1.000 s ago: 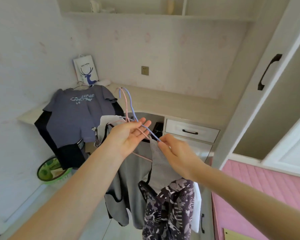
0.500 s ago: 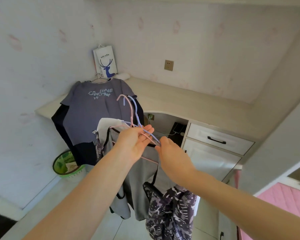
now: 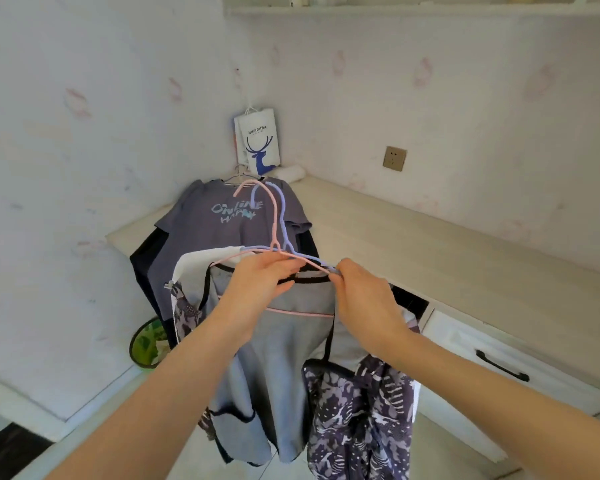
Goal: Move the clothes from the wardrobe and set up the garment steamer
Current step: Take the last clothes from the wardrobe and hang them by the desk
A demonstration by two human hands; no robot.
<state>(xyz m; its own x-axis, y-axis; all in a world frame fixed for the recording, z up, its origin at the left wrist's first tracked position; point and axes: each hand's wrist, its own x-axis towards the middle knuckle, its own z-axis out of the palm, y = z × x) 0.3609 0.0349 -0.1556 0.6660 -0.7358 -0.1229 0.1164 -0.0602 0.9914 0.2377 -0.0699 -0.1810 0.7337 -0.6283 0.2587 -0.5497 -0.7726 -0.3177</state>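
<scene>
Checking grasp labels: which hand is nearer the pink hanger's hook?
Left. The left hand holds just below the pink hanger's hook, at the neck; the right hand pinches the blue hanger farther out along its right arm.

A green bin [image 3: 146, 344] sits half hidden behind the hanging clothes [image 3: 201, 237]; the patterned garment [image 3: 357, 420] runs off the frame's bottom edge.

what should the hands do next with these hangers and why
Probably carry them forward and hook them beside the grey T-shirt at the desk corner. The left hand and right hand grip the pink hanger and blue hanger below their free, upward hooks, with a grey garment and a patterned garment hanging below, so nothing is hung yet.
</scene>
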